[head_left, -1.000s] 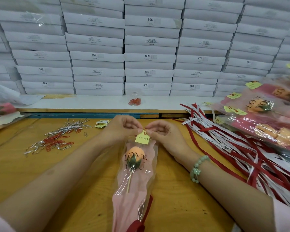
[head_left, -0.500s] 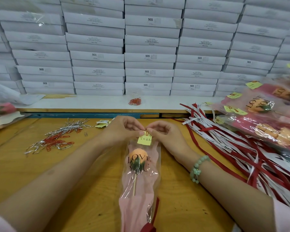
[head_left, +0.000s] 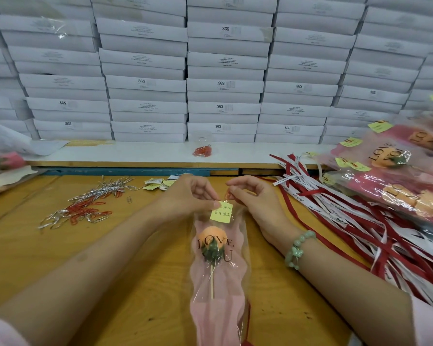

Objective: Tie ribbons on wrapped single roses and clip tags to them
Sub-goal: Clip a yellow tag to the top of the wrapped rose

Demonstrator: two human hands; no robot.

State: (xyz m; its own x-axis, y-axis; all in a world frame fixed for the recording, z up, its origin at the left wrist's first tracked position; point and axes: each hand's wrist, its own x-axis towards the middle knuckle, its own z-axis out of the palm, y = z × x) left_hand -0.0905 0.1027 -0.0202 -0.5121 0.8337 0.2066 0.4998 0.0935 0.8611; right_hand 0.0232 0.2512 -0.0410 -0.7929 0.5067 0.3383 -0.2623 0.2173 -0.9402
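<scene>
a worn wooden bench fills the foreground. a wrapped rose lies lengthwise at its middle, bloom end away from the viewer. beyond the rose, a white shelf runs along the bench's far edge, and stacked white boxes rise behind it like a wall. left of the rose lies a scatter of red and silver paper clips. right of the rose is a heap of red and white ribbons, with finished roses piled beyond them. at the rose's top end, the left hand pinches a yellow tag in its fingers, and the right hand pinches a red clip just above the tag. the rose's lower end is cut off by the frame edge. the tag's handwriting is too small to read.
</scene>
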